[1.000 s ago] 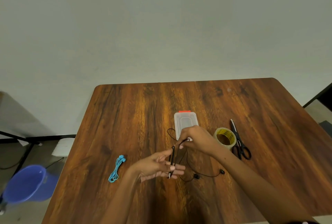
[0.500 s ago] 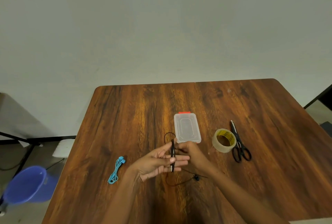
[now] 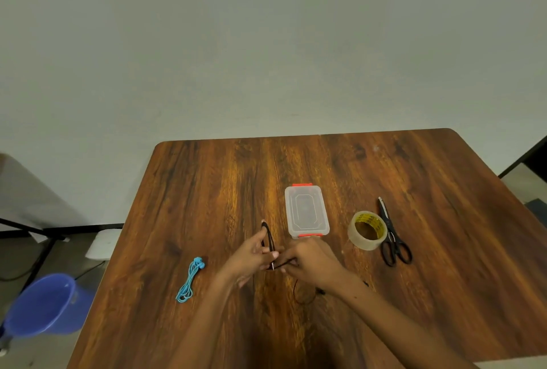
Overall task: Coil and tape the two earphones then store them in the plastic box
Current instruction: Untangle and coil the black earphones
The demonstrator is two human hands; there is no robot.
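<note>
My left hand (image 3: 248, 256) holds loops of the black earphone (image 3: 268, 239) wound over its extended fingers. Close beside it, my right hand (image 3: 310, 262) pinches the black cord near the left fingertips. The rest of the cord trails on the table below my right wrist. A blue earphone (image 3: 189, 281), bundled, lies on the table to the left of my left hand. The clear plastic box (image 3: 306, 211) with red clasps sits shut just beyond my hands.
A roll of clear tape (image 3: 367, 230) stands right of the box, with black scissors (image 3: 392, 235) beside it. The wooden table (image 3: 225, 185) ends at a wall behind. A blue bucket (image 3: 44, 306) is on the floor at the left.
My right hand has come down from near the box and in toward the left fingertips, bringing the black cord with it. More cord now lies looped over my left fingers.
</note>
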